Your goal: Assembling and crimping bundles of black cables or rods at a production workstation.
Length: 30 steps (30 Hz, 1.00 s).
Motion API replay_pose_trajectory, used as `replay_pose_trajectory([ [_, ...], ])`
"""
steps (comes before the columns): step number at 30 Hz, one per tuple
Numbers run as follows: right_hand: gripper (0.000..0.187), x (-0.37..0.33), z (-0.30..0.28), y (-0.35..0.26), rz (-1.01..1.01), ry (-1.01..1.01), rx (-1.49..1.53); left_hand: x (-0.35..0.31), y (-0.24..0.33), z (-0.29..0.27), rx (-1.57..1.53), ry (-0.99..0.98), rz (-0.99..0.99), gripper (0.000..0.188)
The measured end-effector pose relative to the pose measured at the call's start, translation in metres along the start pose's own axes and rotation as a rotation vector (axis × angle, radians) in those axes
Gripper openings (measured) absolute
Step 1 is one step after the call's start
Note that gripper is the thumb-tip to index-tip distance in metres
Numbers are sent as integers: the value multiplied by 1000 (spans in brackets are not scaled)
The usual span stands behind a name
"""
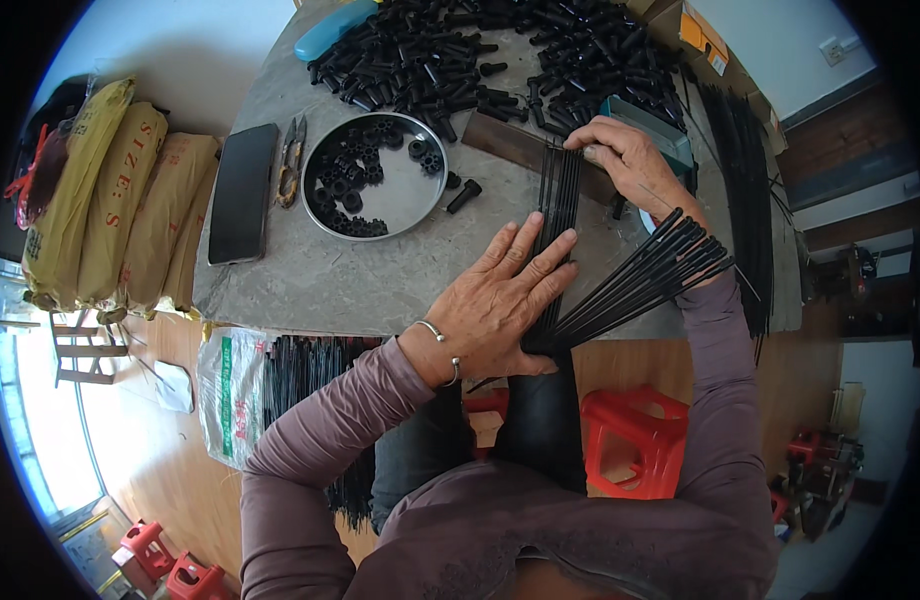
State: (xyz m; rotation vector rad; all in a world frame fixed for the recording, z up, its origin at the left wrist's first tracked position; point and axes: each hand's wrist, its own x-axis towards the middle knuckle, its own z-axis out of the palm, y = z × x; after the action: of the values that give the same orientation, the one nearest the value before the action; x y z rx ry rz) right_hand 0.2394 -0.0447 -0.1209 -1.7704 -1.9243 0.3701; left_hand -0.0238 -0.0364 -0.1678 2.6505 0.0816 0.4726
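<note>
My left hand (505,290) lies flat with fingers spread over a row of thin black rods (562,190) on the table. The rods' far ends meet a brown metal bar (520,145). There the thumb and fingers of my right hand (630,160) are closed at the rod ends; the exact grip is partly hidden. A fan of black rods with thicker tips (650,275) spreads from beside my left thumb toward my right forearm. To the left, a round metal tray (405,200) holds small black toothed parts (355,170). A black bolt-shaped piece (464,196) lies beside it.
Black bolt-shaped pieces (420,60) heap at the back, near a teal box (665,140). Long black rods (745,180) line the right edge. A phone (243,195) and pliers (290,165) lie left. A red stool (635,440) stands below.
</note>
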Motion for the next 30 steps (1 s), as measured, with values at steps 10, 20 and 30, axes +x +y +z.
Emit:
replay_pose_trajectory([
  [10, 17, -1, 6, -1, 51, 55, 67, 1, -1, 0, -34, -31, 4, 102],
  [20, 18, -8, 0, 7, 68, 64, 17, 8, -3, 3, -32, -18, 20, 101],
  [30, 16, -10, 10, 11, 72, 157, 58, 9, -1, 5, -20, -15, 13, 100],
])
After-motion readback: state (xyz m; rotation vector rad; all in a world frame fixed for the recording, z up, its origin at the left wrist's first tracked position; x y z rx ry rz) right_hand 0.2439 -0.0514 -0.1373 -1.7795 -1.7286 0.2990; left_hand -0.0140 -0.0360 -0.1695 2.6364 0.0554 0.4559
